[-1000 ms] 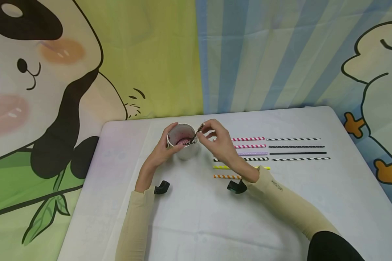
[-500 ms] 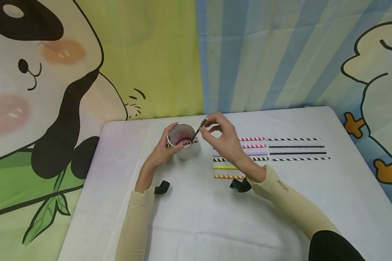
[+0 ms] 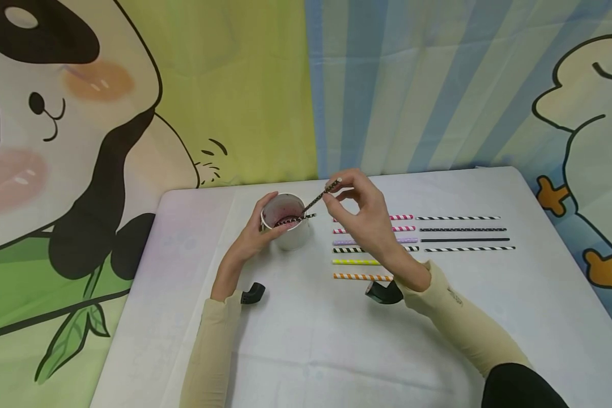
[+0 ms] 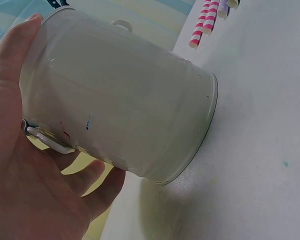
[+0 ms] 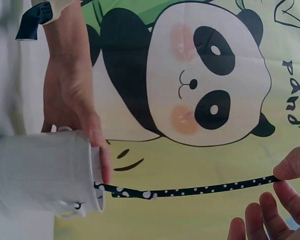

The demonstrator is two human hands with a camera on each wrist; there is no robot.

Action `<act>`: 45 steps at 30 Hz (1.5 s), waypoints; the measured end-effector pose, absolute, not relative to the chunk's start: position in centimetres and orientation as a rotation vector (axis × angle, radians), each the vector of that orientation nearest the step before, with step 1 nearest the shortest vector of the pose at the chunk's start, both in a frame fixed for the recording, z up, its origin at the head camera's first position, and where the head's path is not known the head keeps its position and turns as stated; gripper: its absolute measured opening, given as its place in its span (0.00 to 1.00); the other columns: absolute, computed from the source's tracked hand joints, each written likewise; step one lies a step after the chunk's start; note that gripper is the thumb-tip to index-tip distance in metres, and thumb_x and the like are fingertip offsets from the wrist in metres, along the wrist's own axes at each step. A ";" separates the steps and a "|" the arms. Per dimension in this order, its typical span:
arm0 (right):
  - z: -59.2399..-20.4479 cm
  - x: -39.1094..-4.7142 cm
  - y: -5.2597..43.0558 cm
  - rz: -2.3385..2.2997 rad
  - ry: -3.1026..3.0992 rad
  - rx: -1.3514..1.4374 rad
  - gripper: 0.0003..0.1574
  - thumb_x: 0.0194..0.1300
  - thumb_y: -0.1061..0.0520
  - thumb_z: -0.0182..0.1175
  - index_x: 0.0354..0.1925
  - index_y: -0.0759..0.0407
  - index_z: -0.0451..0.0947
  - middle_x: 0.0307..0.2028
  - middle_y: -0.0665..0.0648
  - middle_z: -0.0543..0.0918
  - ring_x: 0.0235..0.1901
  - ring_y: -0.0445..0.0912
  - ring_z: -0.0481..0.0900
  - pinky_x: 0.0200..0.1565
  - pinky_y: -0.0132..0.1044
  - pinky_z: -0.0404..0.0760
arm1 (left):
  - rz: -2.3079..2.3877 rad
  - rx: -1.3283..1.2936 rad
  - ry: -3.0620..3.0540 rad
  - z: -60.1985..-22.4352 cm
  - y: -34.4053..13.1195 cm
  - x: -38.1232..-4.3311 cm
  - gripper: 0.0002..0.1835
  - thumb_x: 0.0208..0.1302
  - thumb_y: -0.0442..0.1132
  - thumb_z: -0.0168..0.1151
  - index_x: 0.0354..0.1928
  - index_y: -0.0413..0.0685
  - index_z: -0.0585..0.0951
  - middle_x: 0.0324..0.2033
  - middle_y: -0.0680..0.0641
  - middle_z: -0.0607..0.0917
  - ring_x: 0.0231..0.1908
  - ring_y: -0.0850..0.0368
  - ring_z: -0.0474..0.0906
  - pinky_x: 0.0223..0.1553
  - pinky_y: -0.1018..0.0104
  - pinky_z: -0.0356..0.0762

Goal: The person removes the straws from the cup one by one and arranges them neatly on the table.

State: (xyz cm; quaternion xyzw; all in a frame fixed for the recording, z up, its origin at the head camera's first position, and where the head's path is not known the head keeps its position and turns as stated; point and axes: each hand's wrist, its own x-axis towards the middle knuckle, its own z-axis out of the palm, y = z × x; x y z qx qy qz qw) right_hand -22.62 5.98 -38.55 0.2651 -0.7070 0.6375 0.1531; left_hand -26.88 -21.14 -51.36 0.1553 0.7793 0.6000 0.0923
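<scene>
My left hand (image 3: 255,233) grips a small white bucket (image 3: 292,241) with little side handles, fingers and thumb round its wall. The bucket's inside is stained pinkish. Between thumb and fingertips, my right hand (image 3: 364,212) pinches the upper end of a black straw with white dots (image 5: 210,189). The held straw slants down to the bucket's mouth, its lower end just outside the rim in the right wrist view. Across the rim leans a second black straw with larger white dots (image 5: 132,192), its top poking out beside the held one. The bucket's wall hides its lower part.
On the white table (image 3: 296,340), straws lie in two columns to the right. The left column has pink-striped straws (image 3: 403,229), a purple, a black-striped, a yellow (image 3: 354,262) and an orange-striped one (image 3: 362,276). Several black or black-and-white straws (image 3: 464,229) form the right column.
My right hand has moved up and to the right, drawing the dotted straw up out of the bucket. The second straw's end now sticks out further past the rim. The left hand stays put.
</scene>
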 end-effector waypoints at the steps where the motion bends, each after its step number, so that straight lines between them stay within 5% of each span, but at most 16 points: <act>1: -38.5 -22.6 6.1 1.827 -2.023 0.760 0.07 0.66 0.66 0.62 0.43 0.62 0.78 0.45 0.55 0.79 0.47 0.47 0.78 0.49 0.37 0.79 | 1.780 0.459 2.316 -51.4 -21.1 -26.9 0.44 0.66 0.38 0.66 0.77 0.72 0.54 0.73 0.46 0.60 0.72 0.44 0.56 0.71 0.39 0.50; 22: -38.7 -22.2 7.6 1.799 -2.105 0.686 0.07 0.65 0.66 0.63 0.41 0.63 0.76 0.42 0.51 0.78 0.49 0.46 0.76 0.51 0.40 0.77 | 1.802 0.464 2.288 -51.7 -21.3 -27.1 0.44 0.66 0.39 0.66 0.77 0.69 0.54 0.73 0.45 0.60 0.72 0.44 0.56 0.72 0.38 0.49; 31: -39.3 -22.5 8.9 1.534 -2.311 0.745 0.09 0.62 0.67 0.62 0.39 0.56 0.77 0.39 0.49 0.79 0.45 0.43 0.75 0.51 0.46 0.77 | 1.815 0.456 2.239 -49.9 -20.9 -26.5 0.46 0.65 0.34 0.66 0.79 0.54 0.52 0.73 0.37 0.58 0.73 0.38 0.53 0.72 0.36 0.47; 39: -39.8 -22.2 9.9 1.317 -2.500 0.816 0.07 0.62 0.64 0.60 0.36 0.52 0.77 0.40 0.47 0.78 0.46 0.42 0.73 0.52 0.43 0.73 | 1.793 0.464 2.296 -51.5 -21.3 -27.0 0.45 0.65 0.35 0.65 0.77 0.68 0.53 0.74 0.45 0.60 0.73 0.44 0.54 0.73 0.39 0.47; 45: -40.4 -22.0 10.4 1.195 -2.631 0.852 0.07 0.61 0.63 0.57 0.35 0.50 0.76 0.38 0.50 0.77 0.44 0.44 0.73 0.50 0.42 0.73 | 1.793 0.487 2.311 -51.6 -21.3 -27.0 0.44 0.65 0.39 0.65 0.77 0.69 0.54 0.73 0.46 0.61 0.73 0.45 0.55 0.73 0.38 0.46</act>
